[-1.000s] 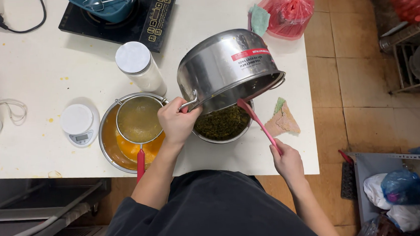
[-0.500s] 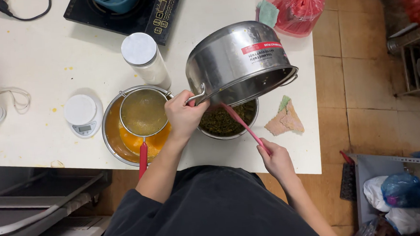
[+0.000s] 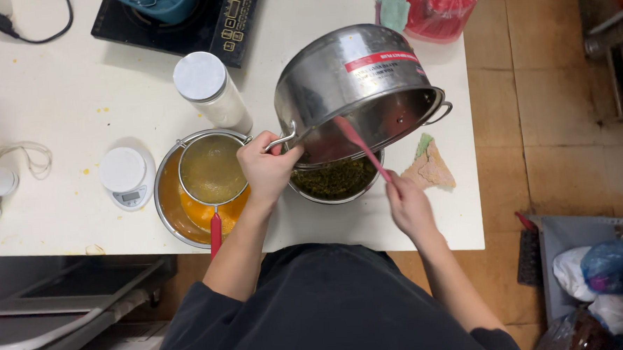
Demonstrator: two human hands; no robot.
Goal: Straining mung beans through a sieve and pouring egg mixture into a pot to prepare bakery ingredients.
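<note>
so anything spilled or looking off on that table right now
A few small orange drips dot the white table near the small scale. The steel pot is tipped on purpose: left hand on its handle, right hand scraping with a pink spatula.

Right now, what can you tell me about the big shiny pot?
The big shiny pot looks like steel, round and deep, with a red-and-white label on its side and loop handles. It is tipped over a bowl of dark greens on the white table. The left hand holds one handle; the right hand pokes a pink spatula inside it.
</note>
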